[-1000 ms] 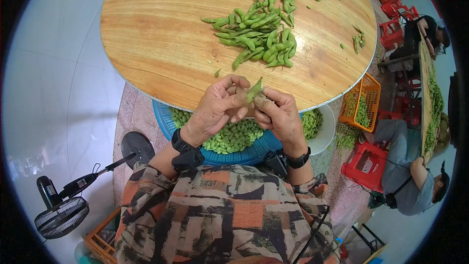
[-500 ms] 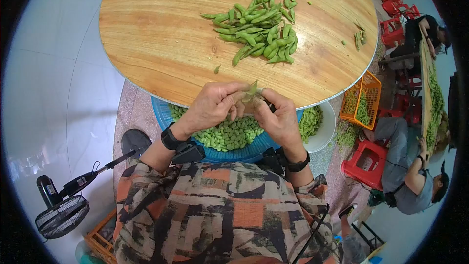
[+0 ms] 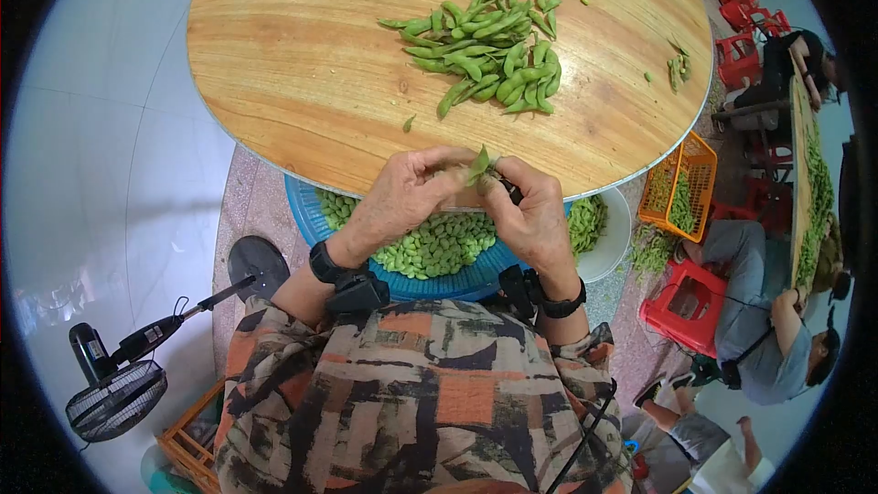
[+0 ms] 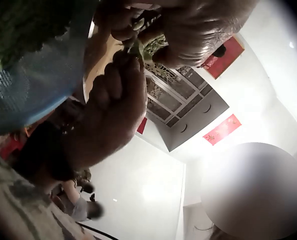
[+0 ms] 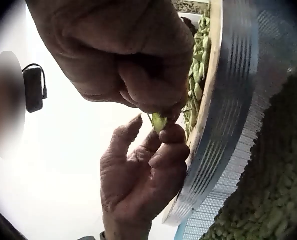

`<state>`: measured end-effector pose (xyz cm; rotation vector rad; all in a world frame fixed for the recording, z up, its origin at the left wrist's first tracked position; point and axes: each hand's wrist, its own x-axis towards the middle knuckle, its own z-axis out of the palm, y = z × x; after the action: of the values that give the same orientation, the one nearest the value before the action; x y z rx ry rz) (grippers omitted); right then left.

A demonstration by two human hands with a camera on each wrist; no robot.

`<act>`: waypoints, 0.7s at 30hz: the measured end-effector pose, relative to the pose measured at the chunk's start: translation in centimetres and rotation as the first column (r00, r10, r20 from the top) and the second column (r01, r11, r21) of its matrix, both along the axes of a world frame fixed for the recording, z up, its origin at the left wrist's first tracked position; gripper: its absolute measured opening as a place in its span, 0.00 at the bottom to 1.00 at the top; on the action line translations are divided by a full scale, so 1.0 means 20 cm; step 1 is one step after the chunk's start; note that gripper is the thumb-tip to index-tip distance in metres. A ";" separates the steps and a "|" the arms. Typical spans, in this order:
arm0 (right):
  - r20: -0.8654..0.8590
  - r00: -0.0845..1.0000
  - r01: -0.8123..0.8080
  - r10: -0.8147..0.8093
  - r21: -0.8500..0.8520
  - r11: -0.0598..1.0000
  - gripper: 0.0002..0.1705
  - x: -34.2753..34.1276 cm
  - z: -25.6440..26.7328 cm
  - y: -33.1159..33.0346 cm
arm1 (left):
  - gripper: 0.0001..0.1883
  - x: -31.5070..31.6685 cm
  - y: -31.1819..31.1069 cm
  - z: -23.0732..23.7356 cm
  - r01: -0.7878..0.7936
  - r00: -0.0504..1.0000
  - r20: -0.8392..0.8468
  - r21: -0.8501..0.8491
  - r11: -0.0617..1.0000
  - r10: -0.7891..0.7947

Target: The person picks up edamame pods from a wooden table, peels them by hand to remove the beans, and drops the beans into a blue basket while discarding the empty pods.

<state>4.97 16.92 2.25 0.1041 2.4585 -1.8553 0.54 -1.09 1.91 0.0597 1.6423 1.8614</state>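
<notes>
A green soybean pod (image 3: 479, 165) stands between the two hands, over the near edge of the round wooden table (image 3: 302, 64). My right hand (image 3: 535, 220) pinches the pod at its fingertips, and a small dark thing shows by the thumb and forefinger. Close at the pod's other side is my left hand (image 3: 393, 201). In the right wrist view, the left thumb (image 5: 123, 135) stands apart from its loosely bent fingers, whose tips are right at the pod (image 5: 159, 122). Shelled beans (image 3: 434, 247) fill a blue basket (image 3: 466, 288) below the hands.
A heap of pods (image 3: 503, 64) lies on the table, with one small pod (image 3: 409, 123) nearer me. A white bucket (image 3: 615, 242) with green pods stands at right, beside an orange crate (image 3: 704, 174) and red stool (image 3: 681, 311). At left stands a fan (image 3: 119, 398).
The left hand came in to the pod half a second ago; now its fingers are a little apart again. The right hand keeps its pinch. Another person has come in at the lower right.
</notes>
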 end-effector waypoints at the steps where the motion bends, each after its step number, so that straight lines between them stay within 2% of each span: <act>1: -0.060 0.998 0.008 -0.002 0.091 0.996 0.07 0.01 0.01 0.00 | 0.15 -0.01 0.00 0.02 0.017 0.997 -0.068 -0.120 0.993 -0.026; 2: -0.120 0.993 0.021 0.000 0.180 0.983 0.07 0.02 0.02 0.00 | 0.15 -0.02 0.00 0.01 0.020 0.997 -0.067 -0.121 0.992 -0.028; 4: -0.156 0.988 0.010 0.021 0.197 0.980 0.06 0.02 0.01 -0.01 | 0.13 -0.05 -0.01 -0.02 -0.035 0.930 -0.363 -0.242 0.970 -0.057; 5: -0.192 0.980 -0.002 0.045 0.216 0.976 0.06 0.02 0.01 -0.02 | 0.13 -0.06 -0.01 -0.02 -0.036 0.930 -0.363 -0.243 0.969 -0.056; 7: -0.187 0.981 -0.009 0.055 0.236 0.972 0.05 0.02 0.01 -0.02 | 0.08 -0.08 -0.01 -0.03 0.070 0.909 -0.397 -0.157 0.985 -0.127; 11: -0.199 0.975 -0.042 0.095 0.254 0.966 0.04 0.03 0.01 -0.02 | 0.06 -0.06 0.01 -0.03 0.095 0.892 -0.433 -0.097 0.991 -0.128; 13: -0.190 0.974 -0.073 0.122 0.246 0.966 0.04 0.03 0.00 -0.01 | 0.04 -0.05 0.00 -0.05 0.120 0.967 -0.228 0.011 0.993 -0.114; 14: -0.183 0.971 -0.107 0.153 0.238 0.965 0.04 0.03 -0.01 0.00 | 0.04 -0.05 0.00 -0.05 0.118 0.968 -0.226 0.011 0.993 -0.112; 16: -0.178 0.973 -0.107 0.147 0.219 0.970 0.04 0.04 -0.01 0.00 | 0.03 -0.04 -0.01 -0.05 0.111 0.994 0.003 0.148 0.983 -0.113; 17: -0.173 0.975 -0.102 0.138 0.202 0.974 0.05 0.04 -0.01 0.00 | 0.03 -0.04 0.00 -0.06 0.110 0.994 0.002 0.146 0.983 -0.112; 19: -0.162 0.979 -0.099 0.123 0.150 0.984 0.05 0.04 0.01 0.01 | 0.05 -0.02 0.02 -0.08 -0.048 0.977 0.212 0.355 0.934 -0.031; 21: -0.151 0.983 -0.091 0.105 0.099 0.991 0.05 0.04 0.02 0.02 | 0.06 -0.02 0.02 -0.08 -0.081 0.971 0.240 0.340 0.937 -0.003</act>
<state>5.83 17.24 2.62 -0.1623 2.5988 -1.7742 0.07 -0.60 0.38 -0.0461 1.1487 2.0826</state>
